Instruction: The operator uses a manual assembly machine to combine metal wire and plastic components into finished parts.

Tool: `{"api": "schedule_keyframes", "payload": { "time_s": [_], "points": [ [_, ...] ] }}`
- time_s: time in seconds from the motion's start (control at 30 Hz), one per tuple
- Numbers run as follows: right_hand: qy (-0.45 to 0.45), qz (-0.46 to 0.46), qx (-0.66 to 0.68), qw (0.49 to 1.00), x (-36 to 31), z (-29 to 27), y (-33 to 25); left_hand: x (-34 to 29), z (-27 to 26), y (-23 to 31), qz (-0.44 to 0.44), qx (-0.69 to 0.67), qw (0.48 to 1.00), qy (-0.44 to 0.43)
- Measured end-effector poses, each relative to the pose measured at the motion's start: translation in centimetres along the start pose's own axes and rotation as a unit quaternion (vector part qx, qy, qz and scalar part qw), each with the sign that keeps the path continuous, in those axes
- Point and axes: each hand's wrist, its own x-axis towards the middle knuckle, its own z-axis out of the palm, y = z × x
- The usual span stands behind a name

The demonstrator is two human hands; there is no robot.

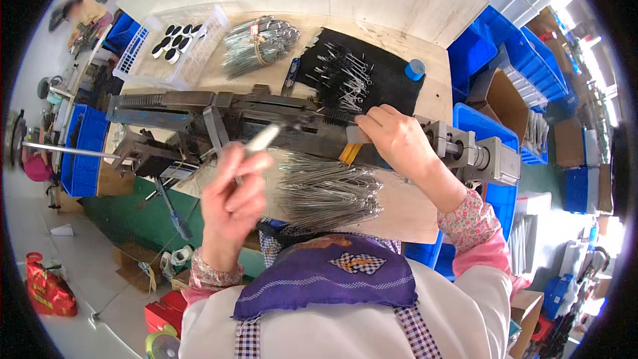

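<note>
A long dark metal machine (pixel 266 116) runs across the bench in front of me. My left hand (pixel 232 196) is closed on a white-handled brush (pixel 264 138), whose dark, motion-blurred end lies over the middle of the machine. My right hand (pixel 397 139) rests at the machine's right part, fingers bent and pressed together beside a small grey block (pixel 357 134). What those fingertips pinch is hidden. Just below the block sits a yellow piece (pixel 350 153). Many thin bent metal wires (pixel 325 193) lie in a heap on the near side of the bench.
Behind the machine are a clear crate (pixel 193 66) of white-and-black round parts, a tied wire bundle (pixel 259 46), a dark mat (pixel 405 86) with looped metal pieces, and a blue tape roll (pixel 415 70). Blue bins (pixel 472 46) stand at the right. A rod (pixel 66 151) sticks out left.
</note>
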Motion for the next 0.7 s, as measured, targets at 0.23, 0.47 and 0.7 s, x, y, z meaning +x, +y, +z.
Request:
{"api": "schedule_keyframes", "payload": {
  "time_s": [0.23,0.47,0.7],
  "points": [
    [-0.003,0.068,0.065,0.996,4.8,0.3,3.9,-6.4,-6.5,0.5,0.115,0.483,0.868,0.020],
    [-0.211,0.159,0.021,0.964,10.0,6.7,14.0,6.0,-3.0,-7.0,-0.053,0.738,0.644,-0.196],
    [-0.119,0.171,0.270,0.940,0.3,-5.4,4.0,11.0,-1.7,-6.7,0.003,0.850,0.512,-0.126]
  ]
}}
